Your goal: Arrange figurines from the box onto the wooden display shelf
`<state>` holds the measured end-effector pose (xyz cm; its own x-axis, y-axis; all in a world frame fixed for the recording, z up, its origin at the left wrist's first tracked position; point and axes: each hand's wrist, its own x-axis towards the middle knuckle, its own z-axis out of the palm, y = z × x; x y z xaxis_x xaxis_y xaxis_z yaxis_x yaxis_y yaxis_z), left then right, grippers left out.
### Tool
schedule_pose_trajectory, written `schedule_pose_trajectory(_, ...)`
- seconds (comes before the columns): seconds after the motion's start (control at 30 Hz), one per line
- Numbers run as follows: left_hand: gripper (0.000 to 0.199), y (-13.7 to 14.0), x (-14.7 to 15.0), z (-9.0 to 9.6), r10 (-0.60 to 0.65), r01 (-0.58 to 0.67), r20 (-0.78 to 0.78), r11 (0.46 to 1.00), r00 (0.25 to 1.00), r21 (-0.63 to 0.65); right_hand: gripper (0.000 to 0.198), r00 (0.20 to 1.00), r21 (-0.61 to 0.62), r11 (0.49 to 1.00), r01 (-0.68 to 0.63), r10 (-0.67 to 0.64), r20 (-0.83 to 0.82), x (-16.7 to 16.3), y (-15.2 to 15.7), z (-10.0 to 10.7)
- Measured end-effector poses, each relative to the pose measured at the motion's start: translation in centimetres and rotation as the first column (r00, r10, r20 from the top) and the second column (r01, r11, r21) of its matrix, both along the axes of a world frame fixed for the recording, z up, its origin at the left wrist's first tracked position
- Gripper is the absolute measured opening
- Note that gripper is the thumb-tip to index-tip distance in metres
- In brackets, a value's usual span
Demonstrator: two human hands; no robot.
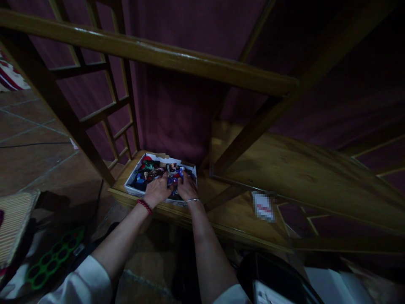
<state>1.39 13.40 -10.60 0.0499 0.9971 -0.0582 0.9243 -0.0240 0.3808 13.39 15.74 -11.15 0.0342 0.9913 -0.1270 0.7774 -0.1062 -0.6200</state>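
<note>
A shallow white cardboard box (133, 190) stands on a wooden shelf, full of small tangled pieces in blue, red, dark green and beige whose kind is too dark to make out. Both hands reach into it. My left hand (157, 190), with a red bead bracelet at the wrist, bends its fingers down over the middle of the pile. Close beside it on the right, my right hand (187, 187) wears a thin silvery bangle and has its fingers curled among the pieces. Shiny blue-purple pieces (173, 179) show between the two hands. The fingertips are partly hidden in the pile.
A wooden rail (152, 50) crosses above the hands, and lattice slats (107, 114) rise on the left. A sloping wooden panel (284, 169) stands right of the box. A blurred white packet (263, 207) lies on the shelf. Below left is a green holed rack (53, 259).
</note>
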Motion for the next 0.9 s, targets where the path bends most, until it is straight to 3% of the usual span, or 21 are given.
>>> schedule_pose_trajectory(0.17, 0.051, -0.12, -0.17, 0.01, -0.009, 0.008, -0.036, 1.000, 0.999, -0.026, 0.052, 0.998, -0.098, 0.995, -0.011, 0.006, -0.057, -0.23, 0.27, 0.48)
schedule_pose_trajectory(0.5, 0.056, -0.06, -0.32, 0.00, -0.019, 0.019, -0.001, 1.000, 1.000, 0.003, 0.052, 0.984, -0.109, 0.994, 0.026, -0.045, -0.172, 0.24, 0.65, 0.37)
schedule_pose_trajectory(0.67, 0.054, -0.12, -0.13, 0.26, 0.020, -0.022, 0.095, 0.999, 0.995, 0.026, 0.044, 0.979, -0.055, 0.998, 0.032, -0.042, -0.197, 0.39, 0.92, -0.21)
schedule_pose_trajectory(0.9, 0.050, 0.36, -0.01, 0.01, 0.028, -0.079, 0.310, 0.985, 0.950, 0.153, 0.040, 0.982, -0.035, 0.999, 0.040, -0.046, -0.181, 0.21, 0.81, -0.28)
